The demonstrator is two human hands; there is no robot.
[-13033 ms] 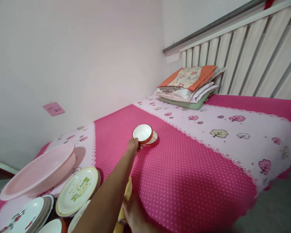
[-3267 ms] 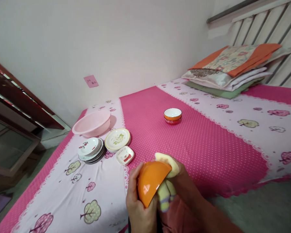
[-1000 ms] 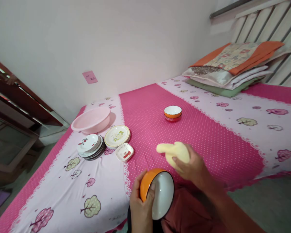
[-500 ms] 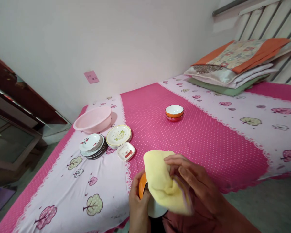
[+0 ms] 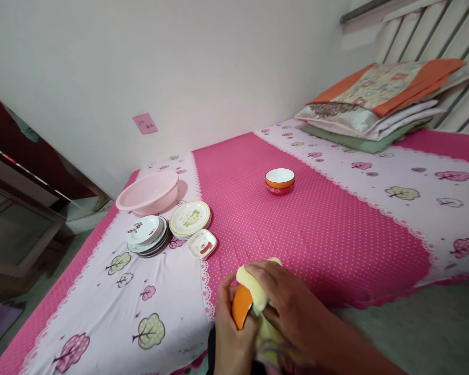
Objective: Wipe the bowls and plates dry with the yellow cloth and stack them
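Observation:
An orange bowl [image 5: 242, 306] is tilted on its side near my body, with my left hand [image 5: 234, 333] gripping its rim and outside. A yellow cloth [image 5: 254, 286] is bunched in my right hand [image 5: 285, 297], whose fingers press it over the bowl's edge. The lower part of the cloth hangs down below and is blurred. Most of the bowl's inside is hidden by the cloth and my fingers. Farther off on the bed, a stack of bowls [image 5: 280, 180], orange above red, stands upright.
Left of centre are a pink basin [image 5: 148, 192], a stack of dark-edged plates [image 5: 150, 237], some cream plates [image 5: 190, 219] and a small square dish [image 5: 202, 244]. Folded bedding and pillows [image 5: 375, 104] lie at the back right. The wall bears a pink note [image 5: 144, 124].
My right hand has brought the cloth down and wrapped it over the bowl's rim; before, it hung spread out above the bowl. The bowl has turned in my left hand.

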